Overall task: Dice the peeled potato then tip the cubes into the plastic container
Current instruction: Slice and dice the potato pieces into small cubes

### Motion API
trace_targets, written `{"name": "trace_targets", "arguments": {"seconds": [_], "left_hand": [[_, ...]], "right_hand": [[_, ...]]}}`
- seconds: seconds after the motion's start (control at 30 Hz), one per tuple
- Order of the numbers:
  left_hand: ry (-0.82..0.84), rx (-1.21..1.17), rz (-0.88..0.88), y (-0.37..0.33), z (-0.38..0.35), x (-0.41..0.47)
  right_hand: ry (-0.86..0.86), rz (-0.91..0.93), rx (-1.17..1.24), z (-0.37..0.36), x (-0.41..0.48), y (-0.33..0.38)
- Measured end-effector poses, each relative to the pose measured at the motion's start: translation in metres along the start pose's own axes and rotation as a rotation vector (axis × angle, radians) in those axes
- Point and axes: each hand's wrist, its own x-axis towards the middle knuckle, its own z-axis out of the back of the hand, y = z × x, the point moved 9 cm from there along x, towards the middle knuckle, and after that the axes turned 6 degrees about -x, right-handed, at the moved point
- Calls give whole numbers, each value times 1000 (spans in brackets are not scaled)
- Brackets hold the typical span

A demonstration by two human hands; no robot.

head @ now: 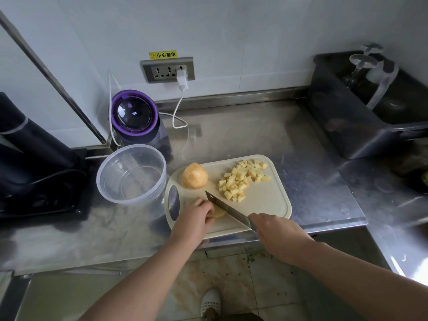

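The bench [301,140] carries a light tub [129,198] left of the left grip [194,216] and a board [266,205] under it. The potato half [195,176], firm and probably slippery, sits just beyond, with cubes [240,179] to its right. The left grip curls onto a slice [218,213]; the right grip [275,232] clamps the knife [228,208].

Forearms reach forward, left hand [194,216] curled over a potato piece [220,213], right hand [275,235] gripping a knife [228,210].
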Motion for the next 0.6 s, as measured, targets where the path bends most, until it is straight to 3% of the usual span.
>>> {"name": "trace_targets", "arguments": {"seconds": [0.6], "left_hand": [[-74, 52, -61, -5, 6, -7]], "right_hand": [[-30, 16, -131, 24, -10, 24]]}}
